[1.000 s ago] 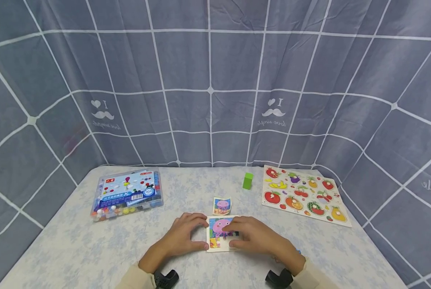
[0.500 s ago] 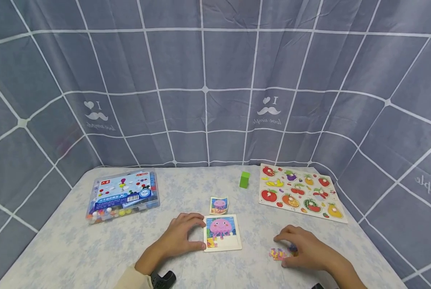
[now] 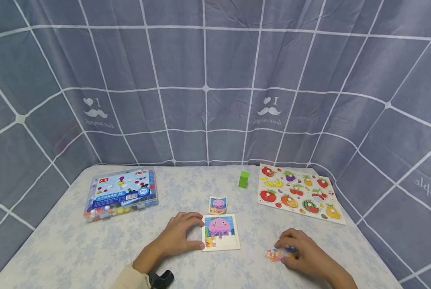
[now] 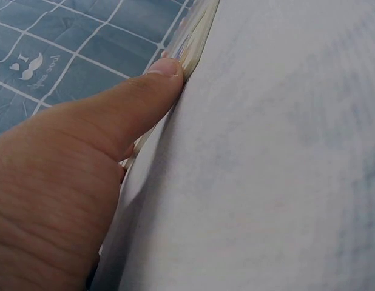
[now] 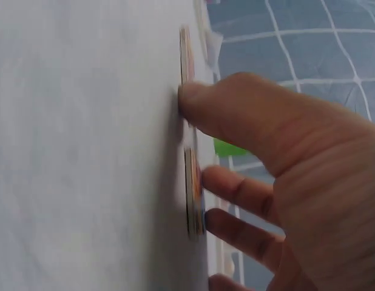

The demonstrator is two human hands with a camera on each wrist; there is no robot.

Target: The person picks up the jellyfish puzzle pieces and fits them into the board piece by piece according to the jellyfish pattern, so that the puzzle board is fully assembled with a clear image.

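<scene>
A square jigsaw board (image 3: 227,242) lies flat in the middle of the table. Its picture is a pink jellyfish, and a bare cream strip shows at the lower right. My left hand (image 3: 177,237) rests against the board's left edge, thumb and forefinger spread wide; the left wrist view has the thumb (image 4: 166,70) touching that edge. Farther right, my right hand (image 3: 303,257) is low over loose jigsaw pieces (image 3: 273,255), partly covering a blue one (image 3: 291,249). In the right wrist view its thumb touches one piece (image 5: 185,54), while the fingers are beside stacked pieces (image 5: 192,194).
Behind the board lies a small jellyfish picture card (image 3: 217,204). A green block (image 3: 243,179) stands farther back, left of a fruit puzzle board (image 3: 291,188). On the left is a clear plastic box (image 3: 123,194) of colourful parts. A grey checked curtain (image 3: 179,112) surrounds the table.
My right hand has left the jigsaw board and moved right to the loose pieces, where it shifted slightly in the last half second. The left hand has stayed at the board's edge.
</scene>
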